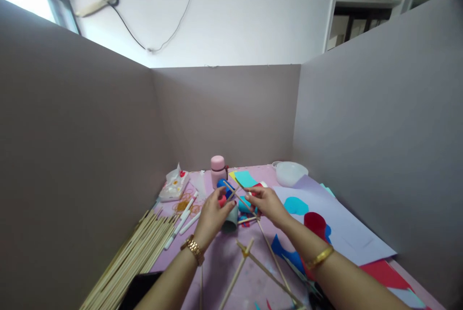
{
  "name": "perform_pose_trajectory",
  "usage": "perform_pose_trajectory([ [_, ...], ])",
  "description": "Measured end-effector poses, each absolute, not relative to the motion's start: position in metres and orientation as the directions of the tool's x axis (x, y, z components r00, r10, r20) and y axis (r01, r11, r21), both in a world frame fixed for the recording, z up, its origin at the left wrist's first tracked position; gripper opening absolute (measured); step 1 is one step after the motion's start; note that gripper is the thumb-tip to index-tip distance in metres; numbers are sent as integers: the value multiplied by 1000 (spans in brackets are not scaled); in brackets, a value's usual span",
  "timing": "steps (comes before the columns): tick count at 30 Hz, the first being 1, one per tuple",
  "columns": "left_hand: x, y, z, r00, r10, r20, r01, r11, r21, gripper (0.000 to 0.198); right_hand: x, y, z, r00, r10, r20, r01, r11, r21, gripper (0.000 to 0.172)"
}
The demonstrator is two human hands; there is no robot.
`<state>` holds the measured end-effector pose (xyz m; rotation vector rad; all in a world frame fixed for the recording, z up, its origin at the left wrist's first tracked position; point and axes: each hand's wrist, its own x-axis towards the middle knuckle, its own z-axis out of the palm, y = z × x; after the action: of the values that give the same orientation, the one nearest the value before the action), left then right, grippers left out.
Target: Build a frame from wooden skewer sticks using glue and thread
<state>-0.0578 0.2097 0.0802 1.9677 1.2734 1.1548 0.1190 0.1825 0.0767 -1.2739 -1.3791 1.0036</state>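
Thin wooden sticks (269, 247) form a frame that stands in front of me, and a yellow-brown rubber band (246, 252) binds one of its near corners. Toward the far side, sticks cross between my hands. My left hand (214, 213) is closed on a stick at this crossing, its thumb pointing right. From the other side my right hand (266, 203) pinches a stick close to the same crossing. Whether a rubber band is in the fingers there is too small to tell. A grey-green paper tube (230, 223) sits just behind the left fingers.
A bundle of sticks (133, 252) lies left, with markers (181, 228), loose rubber bands (183, 205) and a tissue pack (175, 187) beyond. A pink bottle (217, 171) and a white bowl (291, 174) stand at the back. White paper (350, 233) and scissors (298, 274) lie right. Partitions enclose the table.
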Motion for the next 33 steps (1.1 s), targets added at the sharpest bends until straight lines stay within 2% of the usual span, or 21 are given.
perform_pose_trajectory([
  [5,-38,219,77,181,905,384,453,-423,785,29,107,205,66,-9,993,120,402,113,-909,20],
  [9,-35,221,78,142,907,396,427,-418,802,17,101,212,61,-22,990,138,494,131,-859,21],
  [12,-35,222,76,137,907,397,392,-418,820,15,98,211,61,-10,990,140,537,124,-835,22],
  [18,-39,225,71,159,908,387,287,-417,862,13,96,208,64,-4,991,132,580,110,-807,20],
  [24,-42,225,69,154,933,326,140,-347,927,20,97,206,64,-20,991,134,588,121,-800,20],
  [33,-44,224,65,154,959,238,-43,-234,971,19,96,210,57,-28,991,131,571,124,-811,20],
])
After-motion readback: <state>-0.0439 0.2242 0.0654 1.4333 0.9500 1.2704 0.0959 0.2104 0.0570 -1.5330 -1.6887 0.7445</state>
